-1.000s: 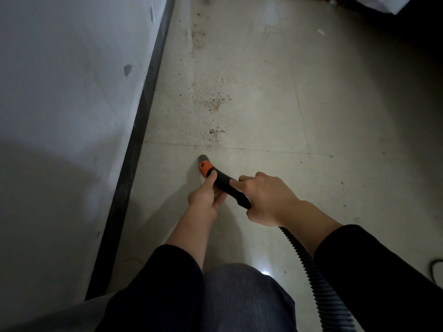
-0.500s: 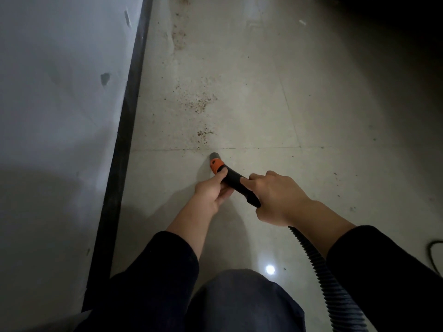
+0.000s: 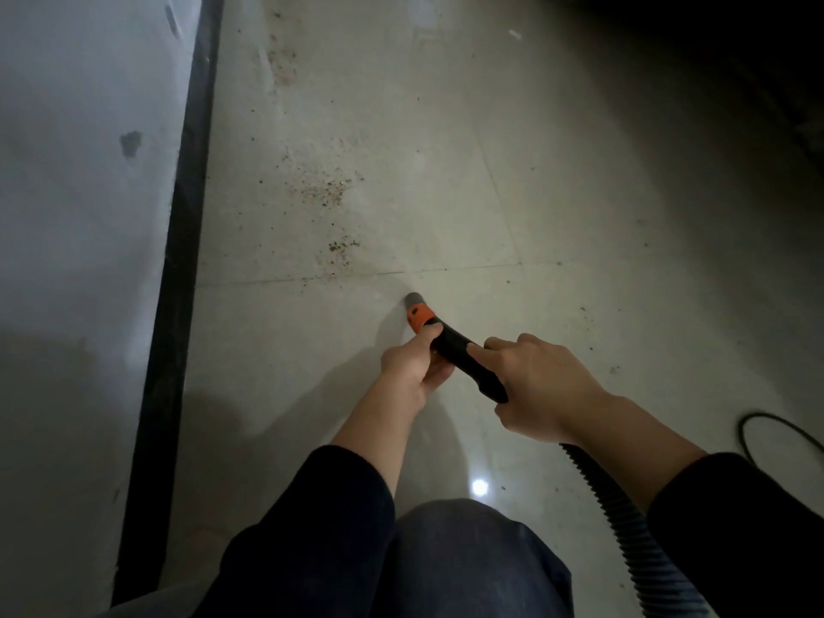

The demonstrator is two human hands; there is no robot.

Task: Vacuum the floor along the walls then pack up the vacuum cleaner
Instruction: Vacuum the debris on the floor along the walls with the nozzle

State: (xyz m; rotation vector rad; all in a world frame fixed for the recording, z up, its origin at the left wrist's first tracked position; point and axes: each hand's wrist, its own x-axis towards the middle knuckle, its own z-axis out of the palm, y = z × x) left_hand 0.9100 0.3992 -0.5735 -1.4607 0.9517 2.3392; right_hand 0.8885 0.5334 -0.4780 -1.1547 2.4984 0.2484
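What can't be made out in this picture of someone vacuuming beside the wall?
All in the head view:
- The vacuum cleaner body: out of frame; the ribbed hose runs off the bottom edge.
- The grey nozzle tip: its mouth faces away, so contact with the floor is unclear.
- The black handle: partly covered by the left hand and right hand gripping it.
- The black cable: cut off by the right edge.
- The top right corner: too dark.

Dim, murky grey. Small white glare spot [image 3: 479, 487] on the glossy floor tiles [image 3: 446, 171] toward the bottom edge. Broad soft shadow [image 3: 312, 394] spilling left onto the wall [image 3: 67, 216]. Top right corner lost in black. Baseboard [image 3: 187, 216] bowed by wide-angle distortion, slightly soft throughout.
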